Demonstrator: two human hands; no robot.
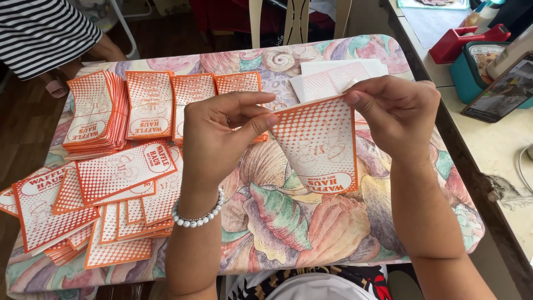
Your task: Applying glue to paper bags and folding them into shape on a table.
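Note:
Both hands hold one orange-and-white dotted paper sleeve (pixel 322 144) above a padded board with a seashell-print cover (pixel 288 222). My left hand (pixel 219 139), with a white bead bracelet at the wrist, pinches the sleeve's upper left corner. My right hand (pixel 397 114) grips its upper right corner. Neat stacks of the same sleeves (pixel 150 103) stand in a row at the far left of the board. A loose, fanned heap of sleeves (pixel 100 200) lies at the near left.
A few white, blank-side sleeves (pixel 333 75) lie at the far edge behind my hands. To the right is a counter with a phone (pixel 502 91), a teal container (pixel 472 72) and a red tray (pixel 461 41). A person in a striped top (pixel 44 30) sits at far left.

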